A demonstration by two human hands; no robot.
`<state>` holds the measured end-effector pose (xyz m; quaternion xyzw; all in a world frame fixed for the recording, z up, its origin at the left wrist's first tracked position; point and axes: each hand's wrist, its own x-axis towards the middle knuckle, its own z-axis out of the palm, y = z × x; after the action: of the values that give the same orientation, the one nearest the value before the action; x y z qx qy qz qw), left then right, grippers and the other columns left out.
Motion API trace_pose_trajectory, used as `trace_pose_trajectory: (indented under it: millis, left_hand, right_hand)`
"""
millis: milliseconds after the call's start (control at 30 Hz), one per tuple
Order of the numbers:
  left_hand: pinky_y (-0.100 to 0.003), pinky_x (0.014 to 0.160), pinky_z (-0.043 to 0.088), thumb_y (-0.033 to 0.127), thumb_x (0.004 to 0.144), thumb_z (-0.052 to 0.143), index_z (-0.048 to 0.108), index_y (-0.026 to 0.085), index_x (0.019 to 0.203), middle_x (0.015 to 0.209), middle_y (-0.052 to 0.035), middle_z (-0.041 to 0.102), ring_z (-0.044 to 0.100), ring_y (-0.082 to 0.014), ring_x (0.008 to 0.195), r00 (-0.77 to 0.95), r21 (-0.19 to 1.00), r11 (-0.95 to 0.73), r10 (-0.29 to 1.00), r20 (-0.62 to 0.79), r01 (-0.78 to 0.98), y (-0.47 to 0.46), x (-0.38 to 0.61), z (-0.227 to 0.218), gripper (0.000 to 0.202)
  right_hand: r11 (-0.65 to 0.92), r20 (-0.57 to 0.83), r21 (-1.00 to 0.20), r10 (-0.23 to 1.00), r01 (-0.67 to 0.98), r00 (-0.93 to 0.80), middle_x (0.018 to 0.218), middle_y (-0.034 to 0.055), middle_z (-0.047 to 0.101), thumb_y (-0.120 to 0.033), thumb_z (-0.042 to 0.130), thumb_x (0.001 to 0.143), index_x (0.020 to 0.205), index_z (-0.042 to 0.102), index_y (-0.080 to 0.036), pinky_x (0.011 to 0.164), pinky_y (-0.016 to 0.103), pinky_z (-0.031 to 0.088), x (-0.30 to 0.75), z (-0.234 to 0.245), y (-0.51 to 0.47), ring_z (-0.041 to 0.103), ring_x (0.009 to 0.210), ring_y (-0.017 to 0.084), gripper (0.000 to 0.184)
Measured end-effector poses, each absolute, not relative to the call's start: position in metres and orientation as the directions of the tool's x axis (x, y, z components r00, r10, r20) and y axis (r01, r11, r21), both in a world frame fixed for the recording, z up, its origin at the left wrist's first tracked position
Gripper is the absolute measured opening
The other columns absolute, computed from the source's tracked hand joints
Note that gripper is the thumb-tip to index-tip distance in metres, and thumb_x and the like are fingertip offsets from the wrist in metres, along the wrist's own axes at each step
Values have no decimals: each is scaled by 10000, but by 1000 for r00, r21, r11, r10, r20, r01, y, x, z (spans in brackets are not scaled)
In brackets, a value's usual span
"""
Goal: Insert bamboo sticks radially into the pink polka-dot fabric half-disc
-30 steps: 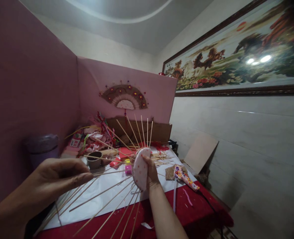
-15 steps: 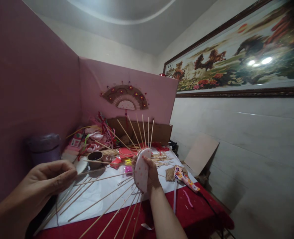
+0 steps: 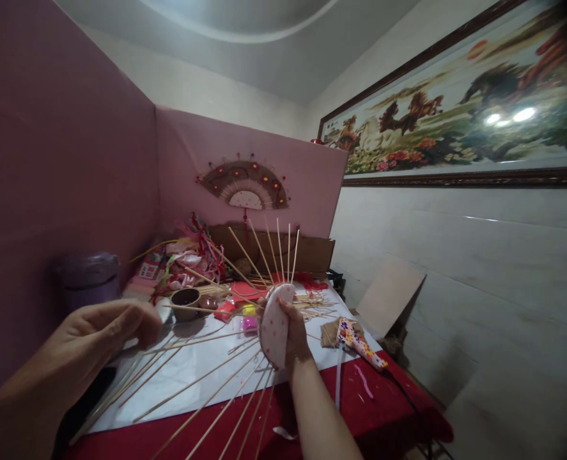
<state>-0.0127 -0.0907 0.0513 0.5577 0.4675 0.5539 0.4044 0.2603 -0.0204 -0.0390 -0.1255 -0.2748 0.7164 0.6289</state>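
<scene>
My right hand [image 3: 296, 332] grips a fan frame by its half-round base [image 3: 274, 326], which is white with small reddish dots. Long thin wooden sticks [image 3: 199, 385] spread from the base up, left and down towards me. On the left my left hand [image 3: 115, 329] hovers above the table, apart from the base, near the stick ends. Its fingers are curled together and a little blurred; whatever they may pinch cannot be made out. My right fingers are partly hidden behind the base.
A floral-patterned glue gun [image 3: 360, 344] lies on the right of the table, its cord trailing. Behind are a dark cup [image 3: 185, 304], ribbons [image 3: 192, 259] and loose sticks. A finished fan [image 3: 245, 185] hangs on the pink panel. A purple bin [image 3: 89, 281] stands left.
My left hand has shifted slightly up and right, its fingers curling inward. My right hand still holds the fan frame almost in place. The view has moved a little.
</scene>
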Motion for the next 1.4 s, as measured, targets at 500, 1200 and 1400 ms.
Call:
trace_pose_trajectory:
  millis: [500, 1200, 1400]
  left_hand:
    - [-180, 396, 195, 406, 734, 587, 630, 105, 737, 630, -8, 554, 359, -34, 448, 627, 986, -57, 777, -56, 158, -31, 60, 46, 304]
    - [-191, 370, 130, 343, 744, 580, 603, 126, 758, 454, 71, 349, 221, -36, 386, 693, 997, 39, 717, -74, 67, -40, 57, 45, 219]
    - [-216, 403, 84, 436, 672, 633, 639, 140, 704, 469, 61, 345, 186, -40, 401, 555, 971, -17, 823, -122, 238, -49, 29, 52, 298]
  right_hand:
    - [-100, 128, -604, 967, -791, -220, 722, 60, 686, -295, 580, 686, 874, 626, -123, 552, 283, 500, 258, -41, -19, 622, 593, 168, 259]
    - [-63, 97, -580, 985, -813, -145, 689, 53, 685, -270, 599, 673, 862, 619, -129, 526, 288, 504, 261, -41, -16, 627, 581, 176, 236]
    - [-60, 110, -562, 983, -825, -146, 697, 46, 686, -298, 603, 680, 915, 617, -156, 530, 303, 508, 263, -37, -17, 627, 581, 181, 274]
